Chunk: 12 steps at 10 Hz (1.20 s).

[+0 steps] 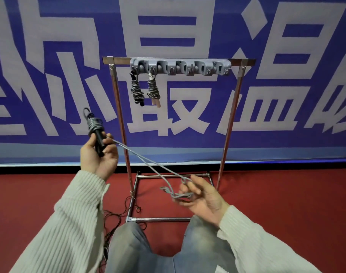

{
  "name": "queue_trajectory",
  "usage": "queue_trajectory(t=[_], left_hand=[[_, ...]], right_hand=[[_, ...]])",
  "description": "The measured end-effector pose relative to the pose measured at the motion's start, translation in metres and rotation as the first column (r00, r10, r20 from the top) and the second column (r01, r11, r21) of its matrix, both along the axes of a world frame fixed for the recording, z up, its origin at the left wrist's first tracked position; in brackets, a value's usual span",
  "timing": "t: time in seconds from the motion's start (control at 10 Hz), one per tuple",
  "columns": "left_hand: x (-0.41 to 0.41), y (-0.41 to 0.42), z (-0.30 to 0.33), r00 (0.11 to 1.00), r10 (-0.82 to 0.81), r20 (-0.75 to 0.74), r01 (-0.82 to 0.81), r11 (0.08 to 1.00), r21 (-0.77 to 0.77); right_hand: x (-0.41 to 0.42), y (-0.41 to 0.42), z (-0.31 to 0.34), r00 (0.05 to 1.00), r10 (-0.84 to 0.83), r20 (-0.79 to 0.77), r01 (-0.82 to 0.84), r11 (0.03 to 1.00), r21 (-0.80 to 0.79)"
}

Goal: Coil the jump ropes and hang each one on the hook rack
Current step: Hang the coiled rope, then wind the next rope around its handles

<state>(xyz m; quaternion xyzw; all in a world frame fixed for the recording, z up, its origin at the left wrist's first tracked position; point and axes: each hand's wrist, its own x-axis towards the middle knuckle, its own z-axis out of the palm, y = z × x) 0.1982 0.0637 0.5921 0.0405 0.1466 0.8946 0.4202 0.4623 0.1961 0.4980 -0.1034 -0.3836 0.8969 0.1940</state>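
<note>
Jump ropes number three: two coiled bundles, one black-handled (pixel 137 89) and one pale-handled (pixel 153 89), hang on the grey hook rack (pixel 180 67). We grip the third rope's black handles (pixel 98 137) in our left hand (pixel 98 154); our right hand (pixel 200 196) curls round its grey cord (pixel 144 157).

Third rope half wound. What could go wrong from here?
1. The left hand grips the black handles low, below the grey coil; the wraps could slide off the top.
2. The rope's tail lies loosely looped over the right hand's fingers; it may snag or slip.
3. On the hook rack, the two hung ropes sit close together; hanging beside them might knock one off.
</note>
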Motion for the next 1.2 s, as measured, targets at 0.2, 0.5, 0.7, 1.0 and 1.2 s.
queue_trajectory(t=[0.2,0.5,0.7,1.0,1.2], left_hand=[[-0.025,-0.007,-0.01,0.996,0.084,-0.035,-0.086,0.994,-0.069],[-0.017,0.007,-0.018,0.979,0.084,-0.184,-0.123,0.969,-0.212],[-0.045,-0.004,-0.021,0.973,0.146,-0.176,-0.182,0.961,-0.21],[-0.051,0.004,-0.038,0.951,0.236,-0.198,-0.287,0.913,-0.29],[-0.04,0.008,-0.049,0.939,0.163,-0.304,-0.294,0.839,-0.459]], right_hand=[[0.035,0.026,-0.027,0.913,-0.185,0.364,0.085,0.958,0.273],[0.034,0.083,-0.046,0.738,-0.468,0.487,0.599,0.786,-0.153],[0.049,0.094,-0.046,0.343,-0.809,0.477,0.163,0.552,0.818],[0.074,0.115,-0.06,0.37,-0.673,0.641,0.483,0.728,0.486],[0.088,0.106,-0.061,0.758,-0.425,0.494,0.486,0.874,0.006]])
